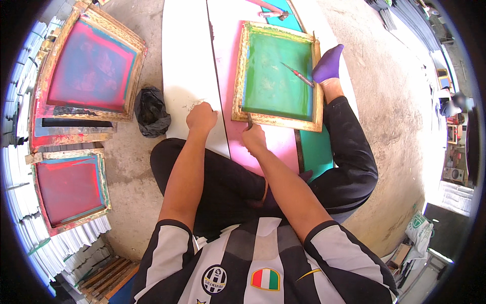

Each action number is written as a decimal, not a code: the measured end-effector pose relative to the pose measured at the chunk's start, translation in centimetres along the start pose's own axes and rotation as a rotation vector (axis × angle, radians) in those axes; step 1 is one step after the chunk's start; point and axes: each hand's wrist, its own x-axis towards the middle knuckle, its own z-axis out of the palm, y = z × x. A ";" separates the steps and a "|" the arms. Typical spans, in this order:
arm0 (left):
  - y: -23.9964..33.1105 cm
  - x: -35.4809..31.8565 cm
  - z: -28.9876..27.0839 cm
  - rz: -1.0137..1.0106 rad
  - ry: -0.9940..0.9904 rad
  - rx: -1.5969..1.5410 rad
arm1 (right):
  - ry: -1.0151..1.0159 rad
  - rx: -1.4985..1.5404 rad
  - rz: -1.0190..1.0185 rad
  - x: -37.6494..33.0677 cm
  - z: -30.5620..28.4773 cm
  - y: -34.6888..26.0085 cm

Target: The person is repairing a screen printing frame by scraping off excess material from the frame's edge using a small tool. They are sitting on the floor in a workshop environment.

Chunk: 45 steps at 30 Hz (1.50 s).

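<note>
Fingers of my right hand (254,139) are wrapped around a short dark tool (250,120), whose tip meets the near bar of the wooden frame (277,122); I hold it upright-ish, I'd say, to bring its end onto the wood rather than the green mesh (266,66). What kind of tool it is, I cannot tell. On my left hand (201,117) the fingers curl under over the white board (185,55), beside some small dark squiggles (195,105); whether they pinch anything I can't tell, since the back of the hand hides them.

The frame lies flat ahead of me, slightly right of centre, across the pink board (273,149) and the green board (318,152), probably because they give firm backing. Against its right bar sits my purple-socked foot (328,63), seemingly as a brace against sliding. A screwdriver (302,77) rests on the mesh, likely laid there to be within reach.
</note>
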 end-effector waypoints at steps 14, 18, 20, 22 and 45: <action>-1.1 -1.8 2.6 0.635 0.056 -0.292 | -0.280 0.356 -0.204 -2.5 -2.0 2.4; -0.1 -3.0 2.2 0.695 0.051 -0.146 | -0.397 0.349 -0.190 -4.3 -1.5 0.8; -0.1 -2.6 2.3 0.686 0.077 -0.098 | -0.437 0.334 -0.182 -4.1 -1.6 0.2; -0.4 -2.4 2.2 0.676 0.093 -0.050 | -0.508 0.368 -0.163 -4.0 -1.8 -0.1; -1.4 0.3 1.2 0.203 0.052 -0.054 | -0.707 0.263 0.212 2.0 -8.2 -1.5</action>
